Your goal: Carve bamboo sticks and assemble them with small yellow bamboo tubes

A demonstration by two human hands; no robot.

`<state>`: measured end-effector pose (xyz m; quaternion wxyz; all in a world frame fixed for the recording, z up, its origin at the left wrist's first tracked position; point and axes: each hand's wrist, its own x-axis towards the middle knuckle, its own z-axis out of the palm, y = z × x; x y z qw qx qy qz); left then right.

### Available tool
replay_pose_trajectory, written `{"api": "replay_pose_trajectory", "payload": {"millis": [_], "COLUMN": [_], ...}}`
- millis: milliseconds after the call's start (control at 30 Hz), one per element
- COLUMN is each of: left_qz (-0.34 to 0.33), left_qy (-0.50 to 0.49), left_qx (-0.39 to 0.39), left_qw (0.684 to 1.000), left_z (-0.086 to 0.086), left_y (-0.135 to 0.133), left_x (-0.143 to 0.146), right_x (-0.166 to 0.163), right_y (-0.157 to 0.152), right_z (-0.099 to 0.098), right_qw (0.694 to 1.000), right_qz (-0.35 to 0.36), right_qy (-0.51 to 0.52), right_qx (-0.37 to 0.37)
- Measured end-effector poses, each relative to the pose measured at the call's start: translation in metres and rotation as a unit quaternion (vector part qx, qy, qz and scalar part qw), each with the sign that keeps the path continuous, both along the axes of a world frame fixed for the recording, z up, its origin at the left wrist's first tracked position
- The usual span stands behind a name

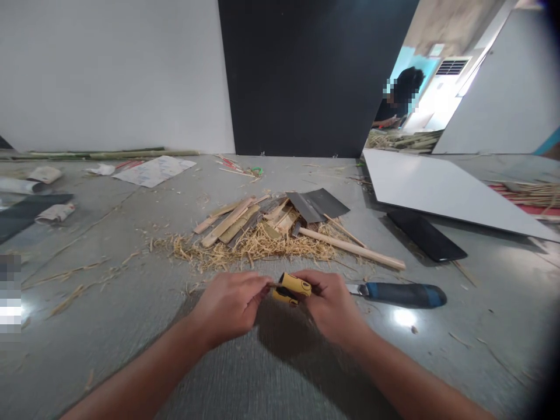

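My left hand (236,300) is closed in a pinch on one end of a thin brown strip (274,285), which runs toward a curled yellow piece with black markings (296,284). My right hand (330,303) grips that yellow piece, its fingers wrapped behind it; it looks folded or rolled around the strip, and its exact kind is unclear. Just right of my right hand lies a tool with a black and blue handle (405,295) and a metal shank; its far end is hidden behind the hand. Curly wood shavings (258,248) are heaped beyond both hands.
Flat wooden pieces (231,221), a bent dark sheet (318,204) and a wooden stick (354,242) lie on the shavings. A black phone-like slab (426,235) sits by a white panel (450,189). Behind a gap between boards, another person (402,96) bends over bamboo.
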<state>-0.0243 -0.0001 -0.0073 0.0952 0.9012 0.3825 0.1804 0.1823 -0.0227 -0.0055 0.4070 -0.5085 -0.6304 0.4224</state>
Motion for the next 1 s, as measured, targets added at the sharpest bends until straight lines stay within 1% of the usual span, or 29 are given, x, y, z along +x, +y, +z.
{"api": "replay_pose_trajectory", "payload": {"millis": [167,233,300,367,500,567,633,767,833,933,1000], "left_qz": [0.006,0.013,0.022,0.025,0.022,0.021,0.018,0.020,0.025,0.031,0.030], "left_qy": [-0.001,-0.014,-0.020,-0.017,-0.004,-0.003,-0.010,-0.022,-0.023,-0.013,-0.002], "left_qx": [0.005,0.015,0.022,0.026,0.022,0.025,0.033,0.048,0.052,0.048,0.041], "left_qw": [1.000,1.000,0.999,0.999,1.000,0.999,0.999,0.998,0.998,0.998,0.999], "left_z": [-0.001,-0.001,-0.001,-0.002,-0.003,-0.003,-0.002,-0.001,-0.001,-0.001,-0.001], "left_y": [-0.001,-0.002,-0.001,-0.001,-0.001,-0.002,-0.003,-0.003,-0.003,-0.003,-0.003], "left_x": [0.002,0.002,0.002,0.001,0.001,0.001,0.001,0.002,0.002,0.002,0.002], "right_x": [0.001,0.002,0.002,0.002,0.000,0.000,0.000,0.001,0.001,0.000,0.000], "right_y": [0.002,0.003,0.004,0.005,0.003,0.002,0.001,0.003,0.003,0.003,0.003], "right_z": [0.006,0.007,0.007,0.006,0.001,0.000,0.002,0.008,0.010,0.010,0.008], "right_qw": [0.997,0.995,0.994,0.996,0.999,1.000,1.000,0.998,0.997,0.998,0.999], "right_qz": [-0.044,-0.068,-0.076,-0.061,0.001,0.014,0.001,-0.052,-0.066,-0.058,-0.026], "right_qy": [0.003,0.010,0.005,-0.006,-0.012,-0.013,-0.014,-0.007,-0.001,0.000,-0.005], "right_qx": [-0.057,-0.070,-0.076,-0.071,-0.035,-0.019,-0.020,-0.046,-0.047,-0.035,-0.026]}}
